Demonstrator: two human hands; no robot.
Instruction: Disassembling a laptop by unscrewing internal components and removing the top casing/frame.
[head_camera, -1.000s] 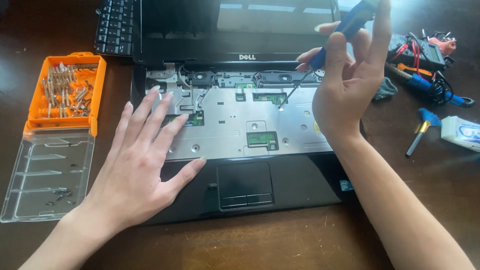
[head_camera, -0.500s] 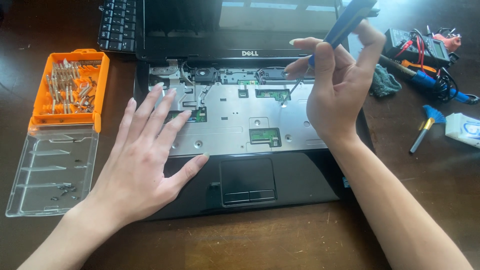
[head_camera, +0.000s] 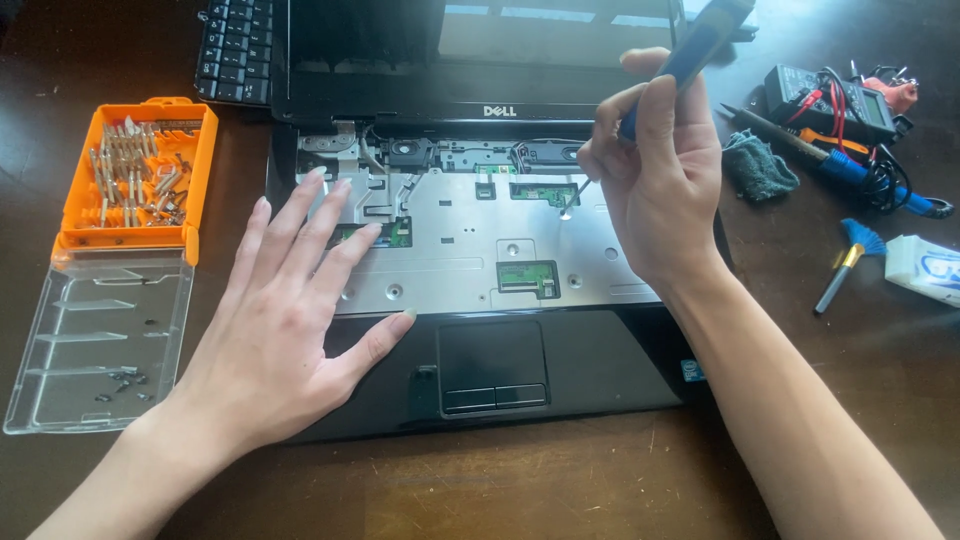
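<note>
A black laptop (head_camera: 580, 370) lies open on the wooden table with its keyboard removed, baring a silver metal plate (head_camera: 460, 250) and small green circuit boards. My left hand (head_camera: 290, 320) rests flat, fingers spread, on the left part of that plate and the palm rest. My right hand (head_camera: 660, 170) grips a blue-handled screwdriver (head_camera: 700, 45), held upright; its thin tip (head_camera: 570, 205) meets the upper right of the plate. The touchpad (head_camera: 492, 365) sits between my forearms.
An orange case of screwdriver bits (head_camera: 140, 175) with its clear lid (head_camera: 95, 340) open lies at the left. The detached keyboard (head_camera: 235, 50) lies behind the laptop. At the right are a multimeter with leads (head_camera: 840, 100), a grey cloth (head_camera: 758, 165), a small brush (head_camera: 845, 262) and a white tube (head_camera: 925, 268).
My right hand has come down and leftward, closing round the screwdriver and bringing its tip onto the upper right of the plate. My left hand has stayed flat in place.
</note>
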